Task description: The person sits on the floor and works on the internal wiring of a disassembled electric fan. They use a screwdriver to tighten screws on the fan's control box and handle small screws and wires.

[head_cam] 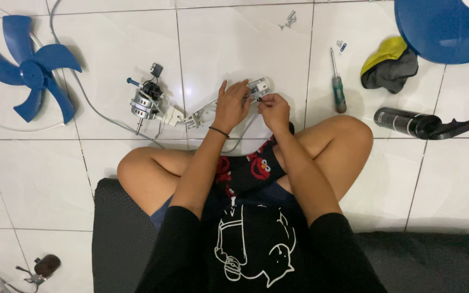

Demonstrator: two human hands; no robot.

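Observation:
I sit cross-legged on a white tiled floor. My left hand (pixel 231 104) rests on a white fan neck bracket (pixel 204 114) and holds it down. My right hand (pixel 273 110) pinches a small part at the bracket's end piece (pixel 259 86); what it grips is too small to tell. The bracket is wired to a bare fan motor (pixel 145 101) lying to its left. A grey cable (pixel 96 108) runs from the motor across the tiles.
A blue fan blade (pixel 31 68) lies far left. A green-handled screwdriver (pixel 337 87) lies right of my hands, loose screws (pixel 288 20) beyond. A yellow and grey cloth (pixel 389 64), a blue fan base (pixel 445 27) and a black spray bottle (pixel 422 123) sit at right.

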